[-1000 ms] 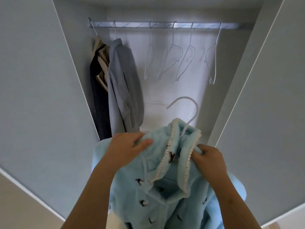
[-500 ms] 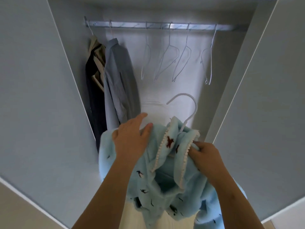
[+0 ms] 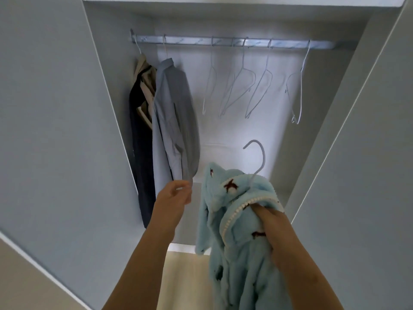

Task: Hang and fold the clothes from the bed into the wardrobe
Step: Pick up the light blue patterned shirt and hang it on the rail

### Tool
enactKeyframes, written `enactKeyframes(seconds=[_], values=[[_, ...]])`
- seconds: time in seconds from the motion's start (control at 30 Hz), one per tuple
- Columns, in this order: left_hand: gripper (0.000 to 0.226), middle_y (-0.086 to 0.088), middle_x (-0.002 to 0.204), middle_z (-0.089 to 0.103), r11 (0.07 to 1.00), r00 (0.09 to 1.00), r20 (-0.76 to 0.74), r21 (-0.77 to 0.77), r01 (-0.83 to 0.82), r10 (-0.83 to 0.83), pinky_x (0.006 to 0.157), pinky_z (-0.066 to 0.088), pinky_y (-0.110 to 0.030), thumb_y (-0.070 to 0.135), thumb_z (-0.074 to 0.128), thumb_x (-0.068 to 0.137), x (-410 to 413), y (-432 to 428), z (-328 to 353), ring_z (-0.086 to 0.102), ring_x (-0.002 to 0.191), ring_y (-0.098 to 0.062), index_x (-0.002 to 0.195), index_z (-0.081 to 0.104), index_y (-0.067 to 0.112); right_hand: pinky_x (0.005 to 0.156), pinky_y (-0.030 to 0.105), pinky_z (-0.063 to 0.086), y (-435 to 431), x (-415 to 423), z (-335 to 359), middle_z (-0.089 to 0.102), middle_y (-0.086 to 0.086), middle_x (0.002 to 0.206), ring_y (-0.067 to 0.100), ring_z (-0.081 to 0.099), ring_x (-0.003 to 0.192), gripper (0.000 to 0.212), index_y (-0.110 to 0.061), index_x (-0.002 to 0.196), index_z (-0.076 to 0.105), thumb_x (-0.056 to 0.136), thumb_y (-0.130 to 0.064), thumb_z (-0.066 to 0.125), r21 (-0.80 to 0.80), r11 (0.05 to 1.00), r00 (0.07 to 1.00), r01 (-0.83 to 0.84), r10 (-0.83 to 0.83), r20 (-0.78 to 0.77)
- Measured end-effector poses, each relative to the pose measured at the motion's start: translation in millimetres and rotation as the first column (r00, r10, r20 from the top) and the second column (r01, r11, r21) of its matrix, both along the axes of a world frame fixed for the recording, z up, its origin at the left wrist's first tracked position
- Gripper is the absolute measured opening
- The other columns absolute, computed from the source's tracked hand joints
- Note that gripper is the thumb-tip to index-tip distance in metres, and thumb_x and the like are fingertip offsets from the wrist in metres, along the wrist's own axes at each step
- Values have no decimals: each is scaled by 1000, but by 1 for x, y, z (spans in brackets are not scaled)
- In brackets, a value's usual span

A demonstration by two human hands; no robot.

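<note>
**A:** Which step is this?

**B:** Hanging, I'd judge. The blue fleece garment (image 3: pixel 241 265) already sits on a white hanger (image 3: pixel 259 153), whose hook sticks up out of the collar. It is not on the rail (image 3: pixel 286 44) yet. It hangs in front of the open wardrobe (image 3: pixel 317 113), low and toward the right side, well below the rail.

**A:** And who has hold of it?

**B:** The right hand (image 3: pixel 268 222). Its fingers (image 3: pixel 259 209) are curled into the fleece just under the collar trim, bunching the cloth, with the hook directly above them. The hanger's shoulders are hidden inside the garment.

**A:** The left hand?

**B:** The left hand (image 3: pixel 175 194) is apart from the fleece, just left of it, right beneath the hem of the grey shirt (image 3: pixel 174 113) that hangs near the rail's left end. Its fingers (image 3: pixel 185 189) look loosely curled but blurred, and I cannot tell whether they touch the shirt.

**A:** What does the next move call for?

**B:** Lifting the hook over the rail, probably on the bare stretch between the grey shirt and the empty hangers (image 3: pixel 240 86). The hook's open side must face the rail, and the heavy fleece could slip off one shoulder.
</note>
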State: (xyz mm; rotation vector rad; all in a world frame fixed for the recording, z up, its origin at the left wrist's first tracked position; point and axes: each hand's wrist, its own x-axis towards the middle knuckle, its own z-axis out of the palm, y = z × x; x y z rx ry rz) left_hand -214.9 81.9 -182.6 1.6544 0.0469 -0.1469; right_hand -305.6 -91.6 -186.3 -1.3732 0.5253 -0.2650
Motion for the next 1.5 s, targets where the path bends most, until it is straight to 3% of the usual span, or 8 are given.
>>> enactKeyframes(seconds=[0.07,0.2,0.37,0.67,0.87,1.07,1.3,1.5], values=[[16,1,85,64,1000,1000,6,-25,-17,17,78,47,-30,17,50,95,4,5,2,62,85,-17,84,60,26,46,17,51,8,10,0,71,-2,70,9,65,58,9,-22,90,61,93,-22,53,57,997,999,-52,51,14],[14,3,88,65,997,997,12,-35,-70,71,65,45,-20,19,50,95,19,19,6,62,79,-11,87,61,25,72,33,50,27,43,8,63,16,98,16,57,66,19,-12,78,59,94,-10,50,36,986,987,-160,161,-26],[16,1,88,66,990,991,30,-50,-128,130,66,46,-19,16,50,95,56,32,12,63,80,-10,88,62,22,64,30,56,42,89,19,68,12,92,22,65,80,16,-9,97,63,92,-6,48,131,956,964,-262,255,70],[15,-2,86,66,987,989,85,-119,-109,120,65,47,-17,15,51,94,173,41,35,62,77,-10,86,63,21,65,29,57,61,203,31,68,14,97,26,65,88,25,-9,99,64,85,3,48,1,930,929,-369,368,32],[19,2,87,65,994,984,153,-64,-84,93,69,46,-22,16,52,93,270,47,48,61,77,-8,82,62,28,61,23,51,78,294,50,65,11,100,20,61,87,28,-5,110,60,84,1,52,-196,931,952,-307,302,-55],[17,15,92,61,989,929,365,106,-108,62,67,38,-6,20,56,90,346,41,63,54,81,7,83,60,35,61,21,49,77,356,71,64,12,100,18,60,84,40,-4,109,60,69,-14,59,-219,948,972,-229,233,-4],[25,-4,131,46,875,864,503,426,-230,-18,100,39,-38,22,60,88,401,20,78,45,117,-24,113,62,20,46,18,46,61,410,106,64,7,82,16,60,72,23,-5,97,62,80,5,51,-229,959,982,-169,185,47],[36,-5,144,32,763,871,477,605,-229,-116,98,39,-36,23,52,90,434,0,84,36,126,-29,127,53,22,45,16,46,39,451,136,63,7,80,15,59,70,20,-6,93,63,79,4,52,-308,936,972,-169,211,107]])
